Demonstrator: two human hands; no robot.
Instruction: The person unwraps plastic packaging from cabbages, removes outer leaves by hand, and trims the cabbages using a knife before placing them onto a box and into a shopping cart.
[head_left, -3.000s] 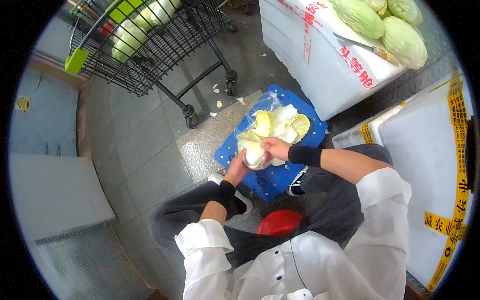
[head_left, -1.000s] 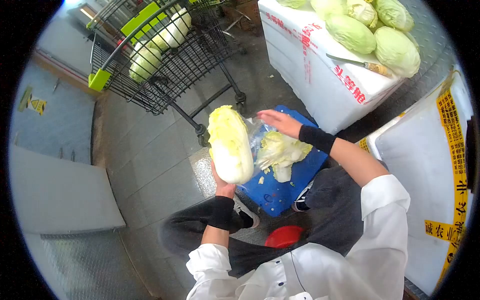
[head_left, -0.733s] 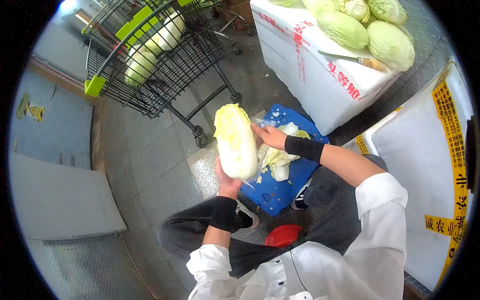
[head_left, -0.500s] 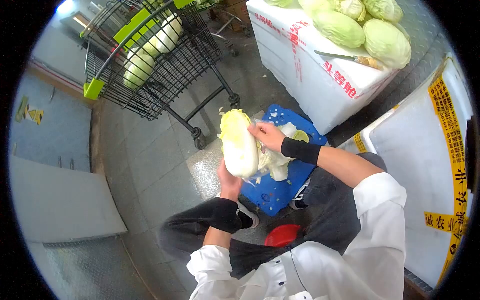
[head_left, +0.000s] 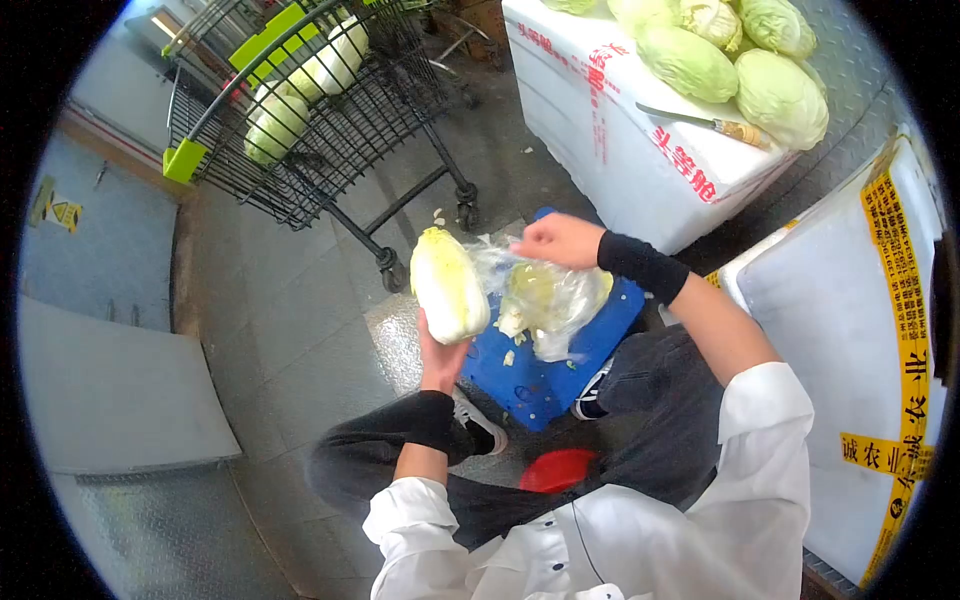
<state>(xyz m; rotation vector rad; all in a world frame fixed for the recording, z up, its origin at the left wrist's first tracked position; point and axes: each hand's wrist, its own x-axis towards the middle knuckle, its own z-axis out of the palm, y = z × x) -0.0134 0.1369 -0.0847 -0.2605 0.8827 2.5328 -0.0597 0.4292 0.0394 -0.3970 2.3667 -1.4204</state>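
Observation:
My left hand (head_left: 440,352) holds a pale napa cabbage (head_left: 449,288) from below, its yellow leafy end pointing up and away from me. My right hand (head_left: 562,242) is closed on clear plastic film (head_left: 560,305), to the right of the cabbage. The film spreads over loose cabbage leaves (head_left: 533,290) lying on the blue plastic board (head_left: 535,385). Small leaf scraps (head_left: 510,357) lie on the board near its left part.
A black wire cart (head_left: 330,150) with napa cabbages (head_left: 277,128) stands at the upper left. At the upper right, a white foam box (head_left: 640,150) bears round cabbages (head_left: 782,98) and a knife (head_left: 700,122). Another white box (head_left: 830,330) is right. Something red (head_left: 558,470) lies below the board.
The cabbage was lifted off the board and is now stripped of its film. My right hand has pulled the film rightward, over the loose leaves.

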